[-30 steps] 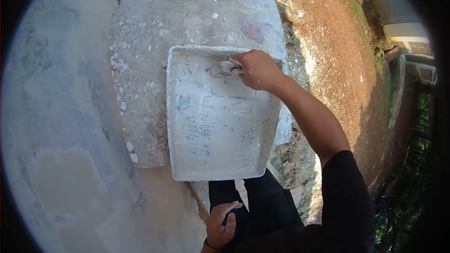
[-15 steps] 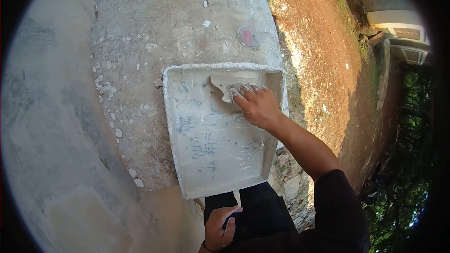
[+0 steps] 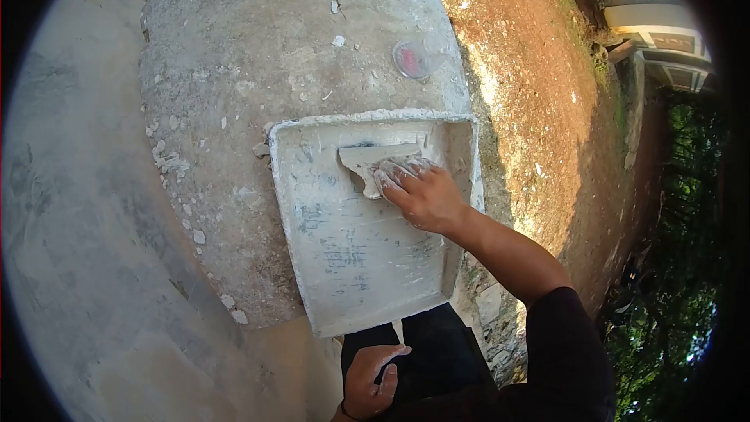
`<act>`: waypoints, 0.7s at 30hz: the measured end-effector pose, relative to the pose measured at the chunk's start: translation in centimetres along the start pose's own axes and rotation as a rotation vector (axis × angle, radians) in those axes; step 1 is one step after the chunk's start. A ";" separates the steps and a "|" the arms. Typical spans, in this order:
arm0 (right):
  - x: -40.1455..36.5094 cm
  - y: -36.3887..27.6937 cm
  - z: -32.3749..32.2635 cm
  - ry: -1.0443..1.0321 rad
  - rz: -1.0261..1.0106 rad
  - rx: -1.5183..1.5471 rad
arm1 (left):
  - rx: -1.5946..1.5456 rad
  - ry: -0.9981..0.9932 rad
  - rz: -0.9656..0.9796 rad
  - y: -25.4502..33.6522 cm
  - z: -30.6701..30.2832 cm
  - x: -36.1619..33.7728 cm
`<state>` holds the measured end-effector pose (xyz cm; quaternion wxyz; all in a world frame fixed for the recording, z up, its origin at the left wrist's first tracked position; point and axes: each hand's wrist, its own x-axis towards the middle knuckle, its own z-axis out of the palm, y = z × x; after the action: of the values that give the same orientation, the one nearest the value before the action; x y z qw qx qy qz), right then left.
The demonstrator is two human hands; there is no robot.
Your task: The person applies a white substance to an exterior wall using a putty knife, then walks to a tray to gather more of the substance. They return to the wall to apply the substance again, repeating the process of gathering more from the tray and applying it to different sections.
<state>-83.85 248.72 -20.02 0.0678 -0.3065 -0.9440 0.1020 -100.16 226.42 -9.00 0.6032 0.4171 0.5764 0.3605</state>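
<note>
In the head view my right hand point(image 3: 422, 191) grips a wide, flat putty scraper point(image 3: 367, 160), its fingers smeared with wet white filler. The scraper's blade lies against the floor of a shallow rectangular tray point(image 3: 328, 254), over its upper half. White filler coats the tray's floor and crusts its rim, with dark streaks showing through. Below the tray's near edge, by my dark trousers point(image 3: 437, 348), my left hand point(image 3: 371, 379) hangs with thumb and forefinger apart and nothing between them. White residue marks its fingertips.
The tray sits on a rough concrete ledge point(image 3: 226, 94) dotted with dried white bits. A round transparent container point(image 3: 414, 59) with a pink patch lies beyond the tray. A smooth grey surface point(image 3: 70, 211) runs along the left; reddish soil point(image 3: 523, 70) lies to the right.
My right hand has drawn the scraper a short way down the tray toward me and slightly left. My left hand is nearly unmoved. The view has shifted slightly.
</note>
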 end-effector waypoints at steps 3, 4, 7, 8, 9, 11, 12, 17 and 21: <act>-0.7 0.1 -0.8 0.005 0.054 0.022 | 0.000 -0.007 -0.019 0.0 -0.1 0.2; -0.5 0.0 -1.1 0.001 0.051 0.027 | 0.003 -0.004 -0.013 0.0 -0.2 0.2; 0.8 0.5 -2.4 -0.005 0.122 0.004 | 0.016 -0.013 0.020 -0.8 -0.5 0.4; 1.7 0.3 -2.4 0.034 0.088 0.002 | 0.027 -0.027 0.044 -1.1 -0.5 0.4; 2.4 0.2 -2.1 0.073 0.055 0.002 | 0.028 -0.028 0.042 -1.2 -0.5 0.4; 3.5 0.0 -1.1 0.017 0.039 0.020 | -0.008 -0.040 0.021 -1.2 -0.3 0.3; 3.7 -0.1 -0.7 -0.036 0.021 0.035 | -0.006 -0.040 0.018 -1.1 -0.3 0.3; 1.5 -0.5 -0.5 -0.077 -0.072 0.055 | -0.031 -0.041 0.000 -1.1 -0.5 0.3; 1.1 0.2 -1.9 -0.061 -0.060 0.027 | -0.036 -0.030 -0.005 -1.3 -0.5 0.1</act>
<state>-84.28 249.78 -18.11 0.0461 -0.2739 -0.9528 0.1222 -100.72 226.07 -10.29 0.6203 0.4100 0.5616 0.3628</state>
